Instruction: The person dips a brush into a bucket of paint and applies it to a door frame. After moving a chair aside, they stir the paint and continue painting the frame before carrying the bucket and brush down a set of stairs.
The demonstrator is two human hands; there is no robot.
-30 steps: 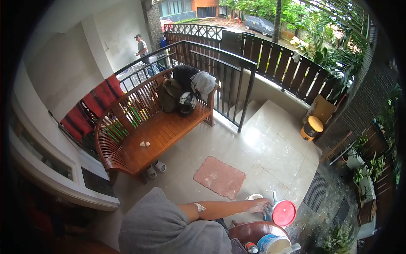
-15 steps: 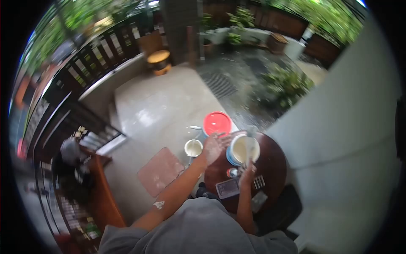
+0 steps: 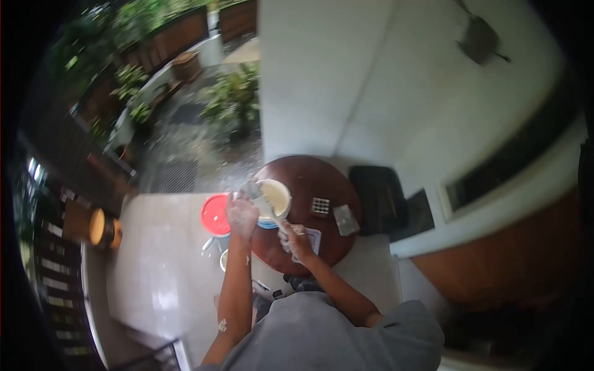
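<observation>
White walls and pale floor tiles surround the round dark-brown wooden counter [image 3: 312, 213] we lean over. Our white paint-filled bucket with a blue base [image 3: 272, 201] sits at the counter's left edge, just ahead of both hands. Our left hand [image 3: 241, 213] rests curled on the bucket's near-left rim. Our right hand [image 3: 294, 238] pinches a pale stirring stick [image 3: 269, 210], whose long axis slants forward-left into the paint. A red round lid [image 3: 215, 215] lies on the floor, left of the counter.

No lettering is legible on the paint tub [image 3: 273, 198] or red lid [image 3: 215, 215] before me.
</observation>
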